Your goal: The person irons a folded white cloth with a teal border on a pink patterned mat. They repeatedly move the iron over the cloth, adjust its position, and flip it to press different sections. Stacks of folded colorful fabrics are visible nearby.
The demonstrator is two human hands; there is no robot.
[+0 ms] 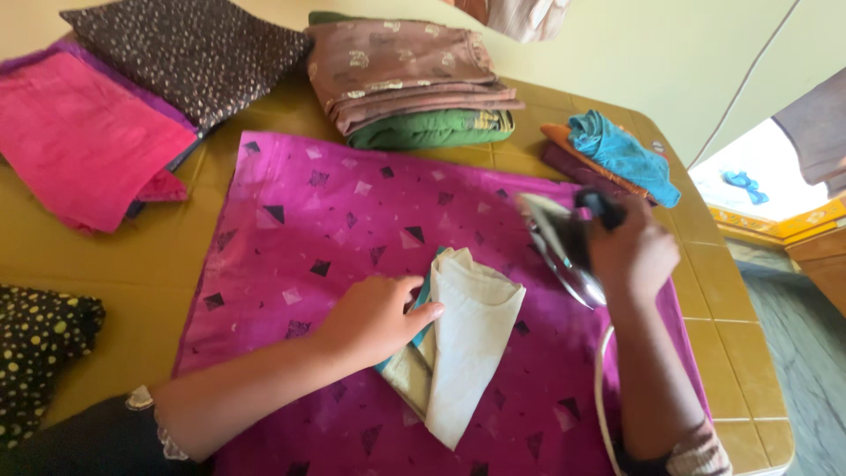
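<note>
A folded cream cloth [463,344] with a teal edge lies on a magenta sheet [326,220] patterned with dark triangles. My left hand [374,317] presses on the cloth's left side, fingers curled over its fold. My right hand [630,251] grips the dark handle of a metal iron [560,247], which is tilted up on its side just right of the cloth, soleplate facing left. The iron's white cord [602,388] runs down along my right forearm.
Folded clothes lie around the yellow table [723,353]: a pink stack [79,141], a dark dotted piece [189,48], a brown and green pile [410,84], a teal and orange pile [617,154], a black spotted cloth [35,344]. The table's edge is at the right.
</note>
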